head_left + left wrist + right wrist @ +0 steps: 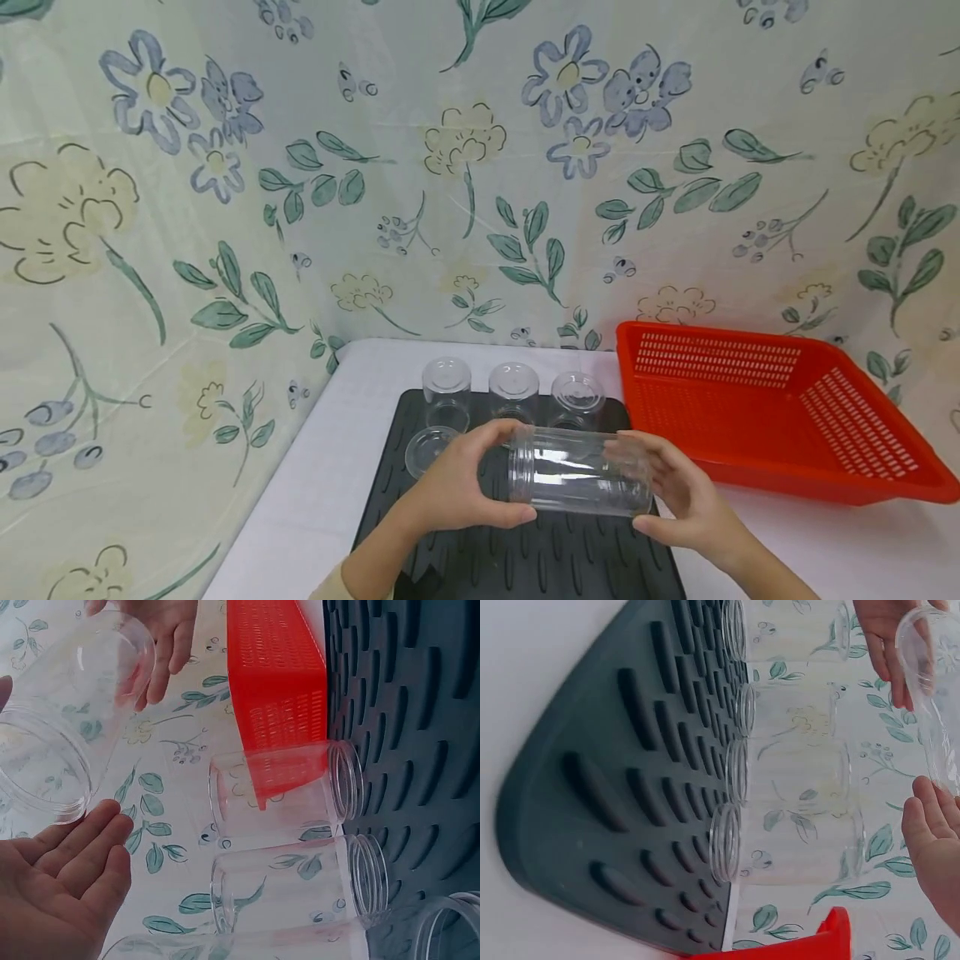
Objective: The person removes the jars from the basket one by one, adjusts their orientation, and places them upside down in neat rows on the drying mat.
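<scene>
A clear, ribbed-neck jar (581, 471) lies sideways in the air over the dark ridged mat (540, 554). My left hand (453, 483) holds its threaded mouth end, thumb below and fingers above. At the base end, my right hand (686, 500) grips the jar the same way, thumb at the lower edge. In the left wrist view the left fingers (86, 851) lie against the jar's rim. Several similar clear jars stand mouth down on the mat: a row of three at the back, including the middle jar (513, 385), and a nearer jar (429, 452) beside my left hand.
To the right of the mat stands a red plastic basket (720, 421) with slotted walls. A white cloth (288, 508) covers the table. Behind and at the left hangs a flower-patterned curtain (420, 250), close to the table's edges.
</scene>
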Demonstrator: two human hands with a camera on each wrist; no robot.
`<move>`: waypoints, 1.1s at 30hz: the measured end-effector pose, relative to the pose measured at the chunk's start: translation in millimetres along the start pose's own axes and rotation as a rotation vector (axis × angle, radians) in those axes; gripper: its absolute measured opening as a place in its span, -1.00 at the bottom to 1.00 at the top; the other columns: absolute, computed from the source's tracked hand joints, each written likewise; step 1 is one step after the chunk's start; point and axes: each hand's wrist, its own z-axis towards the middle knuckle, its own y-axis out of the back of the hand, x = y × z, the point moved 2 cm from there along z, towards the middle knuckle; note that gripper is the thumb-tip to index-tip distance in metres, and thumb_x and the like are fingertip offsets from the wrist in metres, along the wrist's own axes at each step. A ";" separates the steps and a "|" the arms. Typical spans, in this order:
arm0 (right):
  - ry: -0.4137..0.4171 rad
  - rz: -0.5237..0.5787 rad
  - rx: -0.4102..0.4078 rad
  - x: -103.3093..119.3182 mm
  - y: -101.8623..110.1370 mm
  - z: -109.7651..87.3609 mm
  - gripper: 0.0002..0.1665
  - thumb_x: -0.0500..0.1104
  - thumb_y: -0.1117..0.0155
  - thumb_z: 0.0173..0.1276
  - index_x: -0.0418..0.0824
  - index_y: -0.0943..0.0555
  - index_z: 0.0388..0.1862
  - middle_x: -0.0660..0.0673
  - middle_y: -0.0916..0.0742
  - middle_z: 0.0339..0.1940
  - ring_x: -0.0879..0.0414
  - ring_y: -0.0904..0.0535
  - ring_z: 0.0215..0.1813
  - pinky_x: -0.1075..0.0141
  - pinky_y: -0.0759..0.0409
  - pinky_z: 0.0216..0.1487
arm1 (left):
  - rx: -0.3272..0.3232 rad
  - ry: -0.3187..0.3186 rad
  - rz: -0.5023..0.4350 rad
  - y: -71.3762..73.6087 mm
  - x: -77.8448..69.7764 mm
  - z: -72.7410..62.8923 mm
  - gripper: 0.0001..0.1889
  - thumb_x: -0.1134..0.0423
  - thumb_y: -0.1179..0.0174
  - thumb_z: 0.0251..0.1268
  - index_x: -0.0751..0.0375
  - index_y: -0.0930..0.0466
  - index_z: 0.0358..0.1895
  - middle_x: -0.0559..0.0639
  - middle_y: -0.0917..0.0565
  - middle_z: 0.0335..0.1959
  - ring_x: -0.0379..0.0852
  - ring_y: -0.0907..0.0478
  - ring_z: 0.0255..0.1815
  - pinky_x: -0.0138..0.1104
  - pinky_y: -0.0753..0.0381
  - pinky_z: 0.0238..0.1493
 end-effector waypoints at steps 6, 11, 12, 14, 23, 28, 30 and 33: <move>0.037 0.016 -0.004 13.6 11.0 7.0 -0.10 -0.64 -0.26 0.02 -0.45 -0.22 0.40 -0.11 -0.55 0.30 0.15 -0.46 0.28 0.42 -0.40 0.24 | 0.008 0.039 0.073 -9.3 4.1 -1.3 -0.24 -0.05 -0.46 0.03 -0.11 -0.36 0.34 -0.30 -0.45 0.27 -0.20 -0.37 0.31 -0.07 -0.39 0.28; 0.051 0.022 -0.014 23.0 11.6 12.0 -0.10 -0.66 -0.25 0.01 -0.46 -0.23 0.39 -0.08 -0.54 0.31 0.16 -0.45 0.30 0.42 -0.40 0.24 | 0.011 0.053 0.100 -16.6 6.2 -1.6 -0.22 -0.08 -0.46 0.02 -0.03 -0.36 0.34 -0.24 -0.48 0.25 -0.21 -0.40 0.28 -0.09 -0.43 0.24; 0.055 0.021 -0.015 25.0 11.1 13.0 -0.11 -0.66 -0.24 0.02 -0.46 -0.23 0.39 -0.09 -0.53 0.32 0.16 -0.45 0.31 0.42 -0.40 0.24 | 0.013 0.053 0.102 -17.7 6.5 -1.7 -0.22 -0.09 -0.46 0.02 -0.03 -0.36 0.34 -0.24 -0.48 0.25 -0.21 -0.40 0.27 -0.10 -0.43 0.24; 0.056 0.027 -0.017 28.0 9.7 14.8 -0.11 -0.66 -0.23 0.03 -0.46 -0.23 0.39 -0.11 -0.53 0.33 0.15 -0.44 0.32 0.42 -0.39 0.25 | 0.014 0.044 0.111 -19.8 7.5 -1.8 -0.22 -0.10 -0.45 0.02 -0.02 -0.36 0.34 -0.23 -0.48 0.24 -0.21 -0.41 0.26 -0.12 -0.45 0.22; 0.061 0.043 -0.027 35.9 0.0 24.3 -0.12 -0.68 -0.20 0.00 -0.54 -0.20 0.37 -0.19 -0.50 0.35 0.10 -0.41 0.35 0.37 -0.36 0.29 | 0.018 -0.059 0.070 -32.9 14.0 0.4 -0.25 -0.01 -0.49 0.00 -0.01 -0.37 0.29 -0.24 -0.54 0.08 -0.33 -0.50 -0.01 -0.35 -0.54 0.03; 0.073 0.019 -0.043 36.8 -6.0 29.0 -0.13 -0.67 -0.24 -0.04 -0.54 -0.25 0.35 -0.22 -0.53 0.31 0.08 -0.44 0.31 0.35 -0.41 0.26 | 0.028 -0.057 0.017 -39.9 18.6 1.5 -0.26 0.04 -0.51 -0.01 -0.01 -0.37 0.28 -0.24 -0.55 0.10 -0.33 -0.51 0.02 -0.37 -0.55 0.01; 0.080 0.032 -0.044 36.8 -8.7 30.5 -0.13 -0.66 -0.26 -0.04 -0.54 -0.26 0.34 -0.24 -0.54 0.30 0.07 -0.44 0.30 0.34 -0.41 0.26 | 0.031 -0.059 0.015 -42.4 21.1 2.0 -0.26 0.05 -0.51 -0.01 -0.01 -0.37 0.28 -0.25 -0.55 0.09 -0.33 -0.51 0.02 -0.38 -0.55 0.02; 0.102 0.043 -0.040 36.2 -12.5 32.6 -0.14 -0.66 -0.28 -0.04 -0.56 -0.26 0.33 -0.27 -0.53 0.29 0.05 -0.43 0.31 0.33 -0.38 0.29 | 0.039 -0.074 0.019 -45.8 24.8 2.9 -0.26 0.06 -0.51 -0.01 0.00 -0.37 0.28 -0.26 -0.56 0.08 -0.34 -0.50 0.04 -0.38 -0.54 0.05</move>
